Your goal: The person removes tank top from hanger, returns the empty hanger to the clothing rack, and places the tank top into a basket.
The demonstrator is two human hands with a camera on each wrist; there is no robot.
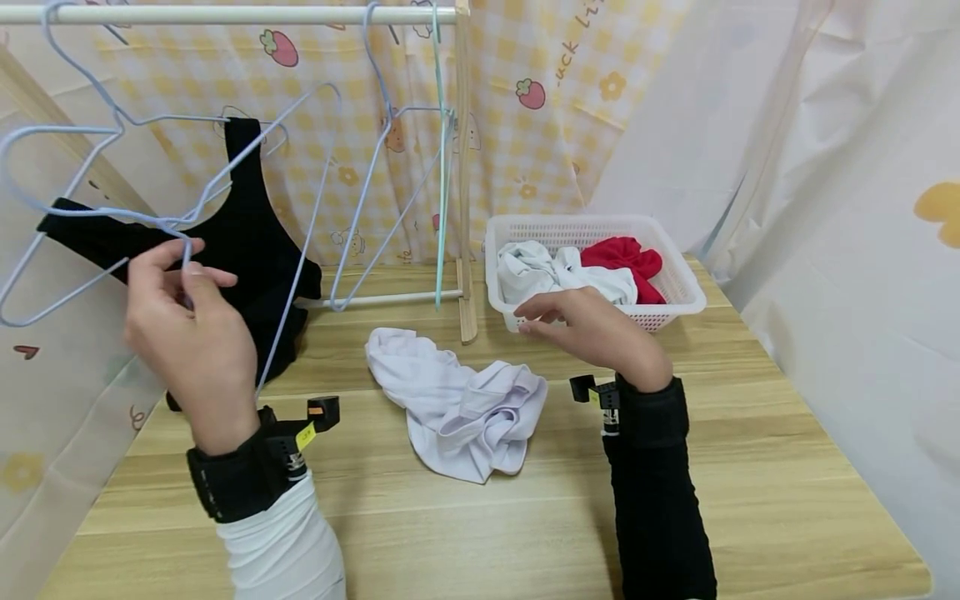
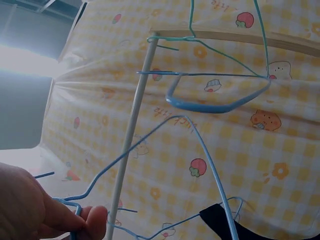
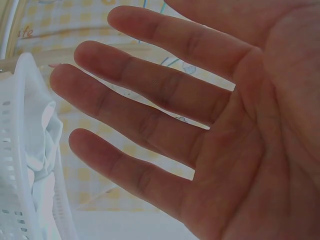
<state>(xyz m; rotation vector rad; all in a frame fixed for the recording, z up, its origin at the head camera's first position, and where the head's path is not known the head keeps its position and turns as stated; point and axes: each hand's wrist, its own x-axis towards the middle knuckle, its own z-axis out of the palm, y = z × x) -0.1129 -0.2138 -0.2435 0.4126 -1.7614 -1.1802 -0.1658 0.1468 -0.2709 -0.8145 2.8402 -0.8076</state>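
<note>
In the head view, my left hand pinches a blue wire hanger near its hook between thumb and fingers, in front of the rack. Behind that hand a black sleeveless top hangs from another blue hanger, partly covered by the hand. My right hand hovers over the table just before the basket, its fingers extended and holding nothing; the right wrist view shows its palm and spread fingers. A crumpled pale lavender-white garment lies on the table between my hands.
A white plastic basket at the back right holds white and red cloth. The rack's white rail carries further blue and green hangers. One wooden rack post stands left of the basket. Patterned curtain hangs behind.
</note>
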